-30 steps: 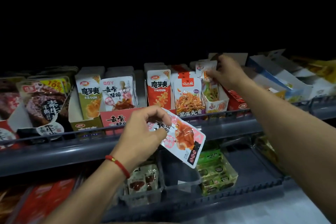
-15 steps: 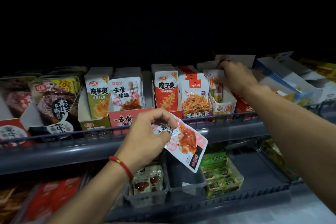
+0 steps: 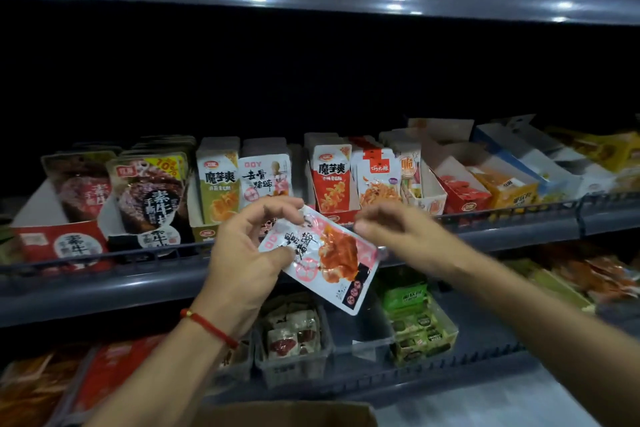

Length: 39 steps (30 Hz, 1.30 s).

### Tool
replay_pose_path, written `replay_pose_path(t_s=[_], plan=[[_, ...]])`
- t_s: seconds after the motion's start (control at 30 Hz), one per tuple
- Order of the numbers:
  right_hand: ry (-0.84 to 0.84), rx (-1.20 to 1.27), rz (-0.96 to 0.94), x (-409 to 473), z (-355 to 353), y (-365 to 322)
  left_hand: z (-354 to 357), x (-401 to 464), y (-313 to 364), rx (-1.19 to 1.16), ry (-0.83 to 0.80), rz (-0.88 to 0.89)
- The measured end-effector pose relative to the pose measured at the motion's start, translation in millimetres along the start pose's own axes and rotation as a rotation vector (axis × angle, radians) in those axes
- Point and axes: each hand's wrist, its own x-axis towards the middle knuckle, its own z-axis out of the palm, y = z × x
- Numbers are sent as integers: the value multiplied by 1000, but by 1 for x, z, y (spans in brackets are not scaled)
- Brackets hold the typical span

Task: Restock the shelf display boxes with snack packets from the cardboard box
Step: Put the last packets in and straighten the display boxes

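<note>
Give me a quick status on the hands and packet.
Left hand pinching pink pork-trotter packet. Right hand at its top edge, grip blurred. Matching display box behind, unobstructed.

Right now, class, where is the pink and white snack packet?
The pink and white snack packet sits centre frame in the head view, held by the left hand before the middle shelf rail, the right hand at its upper edge.

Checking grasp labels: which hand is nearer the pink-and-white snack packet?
Left. The left hand grips the pink-and-white snack packet at its upper-left end. The right hand hovers at the packet's upper-right edge; contact can't be told through the blur.
</note>
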Motion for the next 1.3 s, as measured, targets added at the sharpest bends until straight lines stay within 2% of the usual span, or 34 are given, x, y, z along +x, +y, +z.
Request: replay_pose_path(t_s=[0.07, 0.13, 0.2, 0.33, 0.5, 0.57, 0.63, 0.77, 0.83, 0.9, 1.03, 1.1, 1.2, 1.3], plan=[[-90, 189, 91, -15, 26, -4, -7, -9, 7, -49, 12, -23], [-88, 275, 98, -24, 41, -14, -15, -17, 12, -33, 32, -41], [-82, 301, 78, -29, 49, -27, -26, -22, 10, -27, 60, -96], [-110, 264, 81, -30, 53, -46, -50, -28, 5, -101, 92, -327], [-102, 154, 108, -30, 76, -61, -73, -41, 3, 148, 144, -162], [-130, -67, 61, -29, 92, -63, -83, -45, 0, 283, 121, -124], [-105, -184, -23, -27, 110, -69, -93, -48, 0, 299, 65, -134], [-118, 46, -155, -16, 133, -87, -114, -55, -1, 247, -22, -153], [-130, 5, -169, -5, 139, -95, -124, -60, -9, 167, 64, -199], [-58, 12, -148, 7, 136, -103, -138, -66, -18, 102, 185, -231], [357, 290, -228, 43, 86, -111, -163, -70, -22, 140, 250, -198], [497, 221, -281, 64, 58, -111, -170, -69, -23, 145, 265, -178], [554, 82, -303, 91, 41, -105, -170, -67, -27, 145, 297, -168], [510, 43, -246, 110, 48, -99, -166, -66, -30, 151, 332, -178]])
